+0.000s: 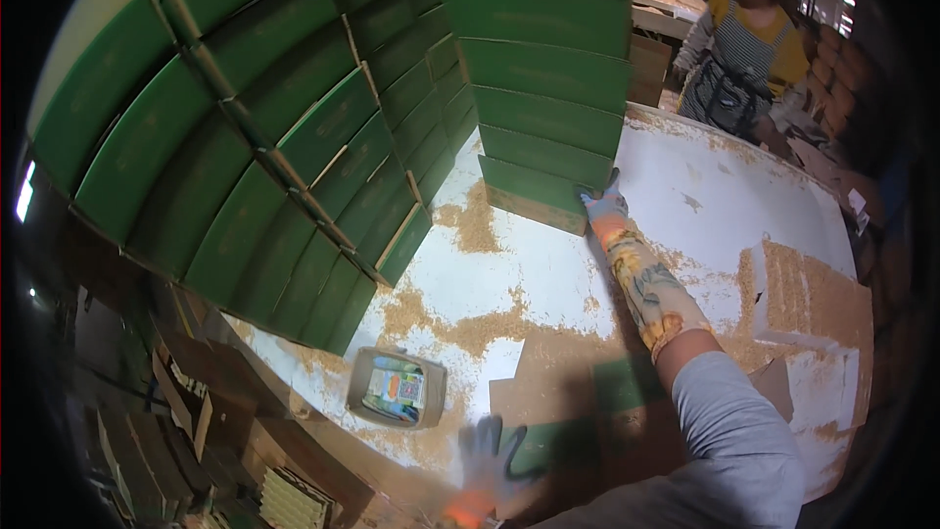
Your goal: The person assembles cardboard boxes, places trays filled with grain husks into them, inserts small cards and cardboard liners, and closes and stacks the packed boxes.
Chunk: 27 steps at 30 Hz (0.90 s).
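My right hand, in a grey glove with an orange cuff and a patterned sleeve guard, reaches out to the near right corner of the lowest box in a stack of green cardboard boxes. Its fingers are at the corner; whether they grip it cannot be told. My left hand, gloved alike and blurred, is low in the view with fingers spread and nothing in it. Beside it lies a green and brown cardboard piece. A small open carton with printed packets stands to its left.
Tall stacks of green boxes rise at the left. Brown granular material is scattered over the white table. A white block topped with ridged brown material sits at the right. Flattened cartons are at lower left. A person stands beyond the table.
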Each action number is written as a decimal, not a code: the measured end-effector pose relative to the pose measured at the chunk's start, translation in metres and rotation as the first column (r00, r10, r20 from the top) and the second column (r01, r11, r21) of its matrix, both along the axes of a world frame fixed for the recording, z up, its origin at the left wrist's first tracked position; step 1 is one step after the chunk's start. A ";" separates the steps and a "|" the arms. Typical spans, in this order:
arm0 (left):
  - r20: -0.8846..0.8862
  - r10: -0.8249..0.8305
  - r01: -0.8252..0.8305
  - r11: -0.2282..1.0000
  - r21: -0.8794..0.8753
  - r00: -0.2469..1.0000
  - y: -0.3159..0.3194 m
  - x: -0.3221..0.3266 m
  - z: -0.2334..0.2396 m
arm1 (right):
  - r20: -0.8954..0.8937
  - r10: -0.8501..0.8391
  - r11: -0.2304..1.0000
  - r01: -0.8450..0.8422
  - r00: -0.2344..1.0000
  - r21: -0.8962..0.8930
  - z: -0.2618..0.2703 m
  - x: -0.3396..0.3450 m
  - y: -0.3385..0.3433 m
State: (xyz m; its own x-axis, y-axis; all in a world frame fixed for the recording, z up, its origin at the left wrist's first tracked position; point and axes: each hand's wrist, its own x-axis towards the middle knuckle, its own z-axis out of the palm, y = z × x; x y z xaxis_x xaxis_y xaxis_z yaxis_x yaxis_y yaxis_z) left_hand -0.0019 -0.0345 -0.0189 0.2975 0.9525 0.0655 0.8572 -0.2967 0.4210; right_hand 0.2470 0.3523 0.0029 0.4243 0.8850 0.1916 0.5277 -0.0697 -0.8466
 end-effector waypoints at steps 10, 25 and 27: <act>-0.403 -0.427 0.331 0.899 -0.288 0.810 -0.064 0.011 -0.003 | -0.012 0.329 0.907 -0.319 0.944 -0.276 0.009 -0.004 -0.025; -0.061 -0.466 0.465 0.885 -0.035 0.882 -0.034 0.029 0.201 | 0.804 0.507 0.763 -0.595 0.310 -0.251 0.133 0.077 -0.418; -0.013 -0.449 0.426 0.856 -0.294 0.893 -0.024 0.055 0.253 | 0.805 0.463 0.780 -0.602 0.371 -0.171 0.146 0.086 -0.405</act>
State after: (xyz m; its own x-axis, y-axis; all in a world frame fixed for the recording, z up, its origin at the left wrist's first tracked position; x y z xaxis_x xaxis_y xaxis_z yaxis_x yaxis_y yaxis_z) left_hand 0.0530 -0.0581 0.2346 0.6810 0.6982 -0.2210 0.6995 -0.5308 0.4784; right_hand 0.3330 -0.0526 0.1485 -0.5112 0.8058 0.2990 0.8362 0.5467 -0.0438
